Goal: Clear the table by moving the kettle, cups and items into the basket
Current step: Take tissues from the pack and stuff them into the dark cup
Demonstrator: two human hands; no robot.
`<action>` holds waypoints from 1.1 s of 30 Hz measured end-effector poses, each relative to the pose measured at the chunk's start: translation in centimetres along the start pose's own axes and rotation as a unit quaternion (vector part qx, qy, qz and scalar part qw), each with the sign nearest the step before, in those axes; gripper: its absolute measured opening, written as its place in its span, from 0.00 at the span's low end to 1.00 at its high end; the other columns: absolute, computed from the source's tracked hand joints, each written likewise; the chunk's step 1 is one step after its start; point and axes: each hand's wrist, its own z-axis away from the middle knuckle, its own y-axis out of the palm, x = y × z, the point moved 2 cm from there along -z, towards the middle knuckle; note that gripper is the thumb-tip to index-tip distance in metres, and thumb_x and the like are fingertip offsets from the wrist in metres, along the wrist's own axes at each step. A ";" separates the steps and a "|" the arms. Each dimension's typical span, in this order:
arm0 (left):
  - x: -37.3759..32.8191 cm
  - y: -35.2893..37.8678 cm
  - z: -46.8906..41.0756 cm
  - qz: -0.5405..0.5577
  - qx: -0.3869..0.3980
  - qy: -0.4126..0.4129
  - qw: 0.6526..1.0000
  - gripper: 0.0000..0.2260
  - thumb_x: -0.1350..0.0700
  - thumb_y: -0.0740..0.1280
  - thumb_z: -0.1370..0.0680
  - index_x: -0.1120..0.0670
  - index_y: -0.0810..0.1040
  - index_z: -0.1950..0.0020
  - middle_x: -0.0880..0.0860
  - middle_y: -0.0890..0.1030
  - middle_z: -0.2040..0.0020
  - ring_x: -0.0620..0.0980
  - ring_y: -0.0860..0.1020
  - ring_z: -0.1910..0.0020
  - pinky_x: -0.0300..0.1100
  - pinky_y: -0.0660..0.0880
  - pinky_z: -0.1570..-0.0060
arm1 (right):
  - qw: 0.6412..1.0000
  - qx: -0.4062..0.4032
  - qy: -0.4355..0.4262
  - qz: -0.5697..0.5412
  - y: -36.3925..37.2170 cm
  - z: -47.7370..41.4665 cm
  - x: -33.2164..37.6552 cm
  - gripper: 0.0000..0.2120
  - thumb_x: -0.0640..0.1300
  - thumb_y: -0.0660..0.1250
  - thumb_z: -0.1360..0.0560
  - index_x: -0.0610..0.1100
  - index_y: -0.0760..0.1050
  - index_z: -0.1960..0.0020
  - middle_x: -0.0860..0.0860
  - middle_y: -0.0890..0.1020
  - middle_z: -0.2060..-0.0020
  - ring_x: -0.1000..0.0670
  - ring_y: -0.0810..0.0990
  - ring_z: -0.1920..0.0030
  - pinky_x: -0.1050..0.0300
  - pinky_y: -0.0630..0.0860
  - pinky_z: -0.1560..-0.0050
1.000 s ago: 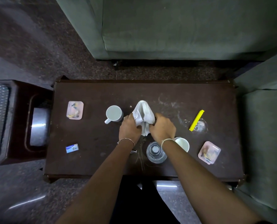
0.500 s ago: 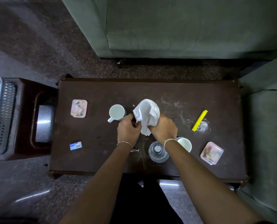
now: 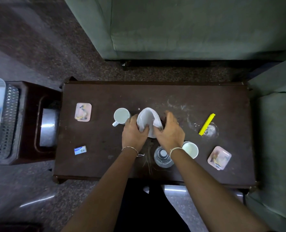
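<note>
A white cloth [image 3: 149,120] stands bunched at the middle of the dark table [image 3: 105,164]. My left hand [image 3: 133,134] grips its left side and my right hand [image 3: 169,133] presses its right side. A white mug [image 3: 121,116] sits just left of my left hand. A white cup [image 3: 190,149] and a clear glass [image 3: 163,156] stand near my right wrist. Two pink coasters [image 3: 83,112] [image 3: 219,157], a yellow clip [image 3: 206,124] and a small blue box [image 3: 80,150] lie on the table. A mesh basket [image 3: 8,121] is at far left.
A dark stool [image 3: 30,101] with a metal object [image 3: 47,129] showing through its cut-out stands beside the table's left end. A green sofa [image 3: 189,27] lies beyond the table and a green seat [image 3: 276,148] at right. White smears mark the tabletop.
Both hands have kept working the cloth; it now stands more folded between them, with my right fingers spread wider over it. The other items have not moved.
</note>
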 end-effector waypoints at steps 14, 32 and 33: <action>-1.6 -0.1 -1.5 -0.066 0.051 0.055 0.995 0.15 0.62 0.62 0.24 0.56 0.81 0.41 0.61 0.82 0.47 0.60 0.79 0.47 0.49 0.76 0.46 | 0.996 0.056 0.065 0.003 -0.2 0.1 -1.0 0.06 0.46 0.60 0.24 0.47 0.71 0.58 0.46 0.81 0.60 0.39 0.78 0.59 0.52 0.72 0.63; 0.8 0.6 -2.8 0.034 0.203 -0.128 0.970 0.11 0.55 0.70 0.29 0.57 0.78 0.49 0.60 0.83 0.52 0.62 0.81 0.49 0.54 0.79 0.46 | 0.959 0.023 0.235 -0.159 1.7 1.2 -2.1 0.12 0.45 0.70 0.28 0.45 0.80 0.46 0.44 0.84 0.52 0.40 0.81 0.50 0.59 0.68 0.54; 0.7 0.5 -2.9 0.032 0.200 -0.126 0.971 0.09 0.57 0.70 0.29 0.56 0.78 0.51 0.58 0.82 0.55 0.62 0.81 0.50 0.55 0.79 0.47 | 0.960 0.024 0.237 -0.149 1.5 1.1 -1.9 0.11 0.45 0.70 0.28 0.44 0.80 0.46 0.43 0.84 0.52 0.39 0.81 0.50 0.59 0.68 0.55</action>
